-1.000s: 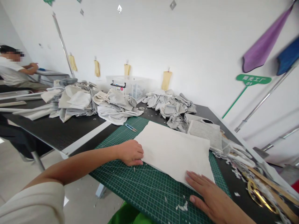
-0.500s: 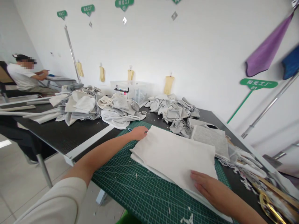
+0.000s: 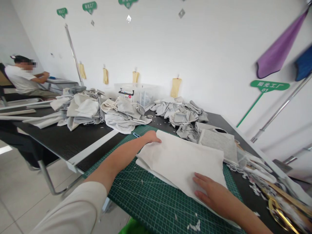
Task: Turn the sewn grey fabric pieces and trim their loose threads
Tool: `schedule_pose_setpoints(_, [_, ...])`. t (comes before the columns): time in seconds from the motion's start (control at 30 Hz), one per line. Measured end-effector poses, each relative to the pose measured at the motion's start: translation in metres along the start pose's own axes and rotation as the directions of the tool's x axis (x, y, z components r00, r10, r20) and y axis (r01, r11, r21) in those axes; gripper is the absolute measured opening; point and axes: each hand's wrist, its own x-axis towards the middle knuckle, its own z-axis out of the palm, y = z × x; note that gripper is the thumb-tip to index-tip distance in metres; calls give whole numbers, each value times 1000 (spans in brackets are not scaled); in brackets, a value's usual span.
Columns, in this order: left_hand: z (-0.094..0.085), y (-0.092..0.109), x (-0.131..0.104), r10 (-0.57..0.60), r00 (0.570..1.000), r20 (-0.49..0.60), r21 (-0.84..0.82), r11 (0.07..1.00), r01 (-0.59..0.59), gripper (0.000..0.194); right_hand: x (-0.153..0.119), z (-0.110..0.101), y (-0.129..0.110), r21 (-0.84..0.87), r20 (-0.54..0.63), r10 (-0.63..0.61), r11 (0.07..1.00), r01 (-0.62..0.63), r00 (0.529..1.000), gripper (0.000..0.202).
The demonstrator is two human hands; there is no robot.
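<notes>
A folded white cloth (image 3: 185,156) lies in layers on the green cutting mat (image 3: 156,201). At its far left corner my left hand (image 3: 151,137) grips the edge, thumb on top and the other fingers mostly hidden. My right hand (image 3: 212,191) rests flat on the near right part of the cloth, fingers stretched out and slightly apart. Just left of my left hand, a small blue-handled tool (image 3: 136,135) lies on the mat; its kind is unclear.
Heaps of grey and white cloth pieces (image 3: 85,109) cover the table's back. Grey folded cloth (image 3: 219,146) and gold-handled scissors (image 3: 278,208) lie right. White scraps (image 3: 195,225) dot the mat's near edge. A clear plastic box (image 3: 146,94) stands behind; a person (image 3: 20,78) sits far left.
My left hand has shifted slightly right onto the cloth's corner, its thumb now showing on top. My right hand has slid a little left, its fingers spreading more.
</notes>
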Motion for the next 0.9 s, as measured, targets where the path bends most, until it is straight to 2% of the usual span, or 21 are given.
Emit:
schedule_pose_setpoints(0.2, [-7, -2, -4, -92, 988, 121, -102, 989, 104, 41, 0, 4, 1, 24, -28, 1, 1000, 0, 1000, 53])
schedule_pose_setpoints(0.37, [-8, -6, -7, -76, 991, 110, -266, 958, 103, 30, 0, 10, 3, 16, -48, -3, 1000, 4, 999, 53])
schedule_pose_setpoints(0.53, [-10, -5, -19, 49, 995, 84, -489, 873, -2, 31, 0, 14, 5, 16, -54, -13, 1000, 13, 998, 55])
schedule_pose_setpoints(0.6, [-10, -8, -27, 134, 983, 125, -583, 812, -37, 35, -1, 15, 5, 10, -47, -5, 1000, 5, 999, 56])
schedule_pose_setpoints(0.63, [-10, -11, -32, 203, 963, 177, -645, 763, -42, 38, -1, 15, 5, 5, -42, -1, 1000, 2, 999, 56])
schedule_pose_setpoints(0.7, [-10, -18, -39, 356, 887, 294, -766, 643, -4, 43, -2, 16, 6, 2, -42, -2, 1000, 2, 999, 56])
schedule_pose_setpoints(0.77, [-10, -26, -44, 450, 823, 346, -839, 542, 56, 46, -2, 17, 7, 10, -56, -15, 1000, 16, 998, 55])
schedule_pose_setpoints(0.83, [-11, -32, -45, 456, 827, 330, -864, 499, 70, 45, -3, 19, 9, 17, -82, -37, 999, 39, 996, 54])
schedule_pose_setpoints(0.9, [-12, -36, -44, 434, 843, 319, -863, 501, 69, 43, -3, 20, 10, 10, -105, -58, 998, 59, 993, 54])
